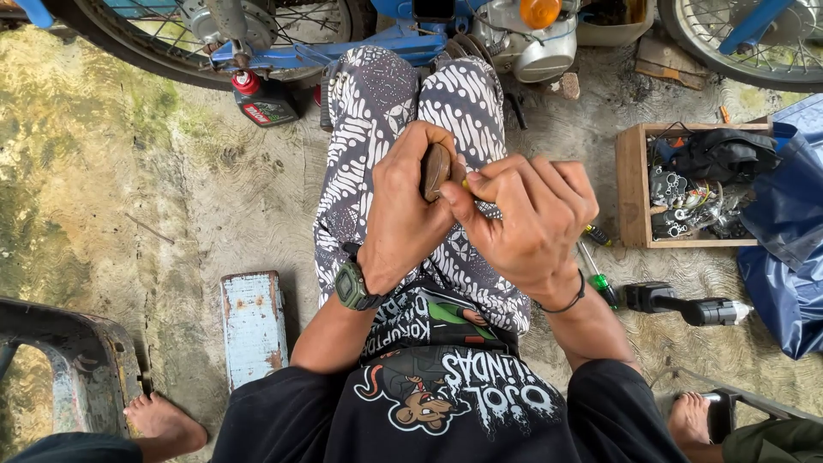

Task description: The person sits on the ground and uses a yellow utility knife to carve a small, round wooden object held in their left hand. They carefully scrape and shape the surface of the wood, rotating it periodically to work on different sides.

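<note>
- Rough, stained concrete floor (146,171) spreads under a seated person, with a blue motorbike (403,34) across the far edge and an oil bottle (261,99) just beyond the left hand.
- Down and to the left of that hand stands a small, worn blue stool (253,326).
- Left hand (403,206), a watch (351,287) on its wrist, wraps tightly around a small, dark, rounded part (435,170), held above the patterned lap with the wrist bent inward.
- For steady work, the part is best kept braced over the knees, with the grip firm so it cannot twist.
- Right hand (527,214) curls narrow, fingertips pinched on something thin and yellowish at the part's edge; what it is I cannot tell. Short, controlled pressure seems wise here.
- Right of that hand lie screwdrivers (596,274), a black tool (686,304) and a wooden box (634,184) of spares.
</note>
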